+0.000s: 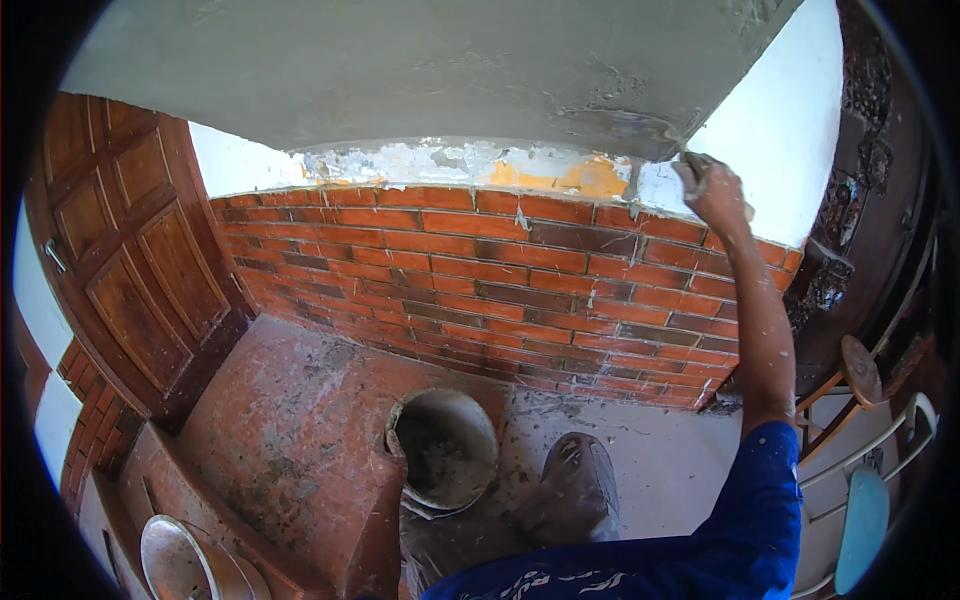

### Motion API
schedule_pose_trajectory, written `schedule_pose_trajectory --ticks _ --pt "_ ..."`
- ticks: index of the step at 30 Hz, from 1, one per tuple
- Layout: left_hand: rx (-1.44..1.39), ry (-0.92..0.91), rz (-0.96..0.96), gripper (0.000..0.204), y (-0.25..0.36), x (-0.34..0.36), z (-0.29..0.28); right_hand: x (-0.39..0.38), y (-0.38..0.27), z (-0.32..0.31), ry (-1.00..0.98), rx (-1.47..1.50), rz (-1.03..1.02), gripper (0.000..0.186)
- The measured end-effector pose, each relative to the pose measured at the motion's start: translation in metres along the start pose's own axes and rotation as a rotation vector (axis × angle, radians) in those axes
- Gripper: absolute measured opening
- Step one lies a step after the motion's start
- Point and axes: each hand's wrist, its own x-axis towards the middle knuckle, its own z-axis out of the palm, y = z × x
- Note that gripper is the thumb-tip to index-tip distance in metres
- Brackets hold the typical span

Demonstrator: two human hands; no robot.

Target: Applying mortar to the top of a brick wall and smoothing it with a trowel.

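Note:
My right hand, arm stretched up, is closed round the handle of a plastering trowel. The blade lies against the lower right edge of a band of wet grey plaster on the wall. The plaster near the blade is rough and ridged; farther left it looks smoother. My left forearm comes up beside a bucket in front of my legs, with the hand at its left rim and the fingers hidden from view. Grey mortar lies inside this bucket.
Below the plaster runs a strip of flaking paint, then red brick facing. A wooden door stands at left. A second bucket is at the lower left by a step. Chairs stand at right. Splatters mark the floor.

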Motion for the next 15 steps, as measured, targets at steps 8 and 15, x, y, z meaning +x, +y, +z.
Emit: schedule_pose_trajectory --ticks 8,15 --pt "0.025 -0.065 -0.077 0.043 -0.016 0.014 0.004 -0.014 -0.013 -0.024 0.071 0.181 -0.062 0.044" --pt "0.031 -0.068 -0.033 0.042 -0.007 0.006 0.008 0.024 -0.067 0.006 -0.134 0.020 -0.032 0.051"
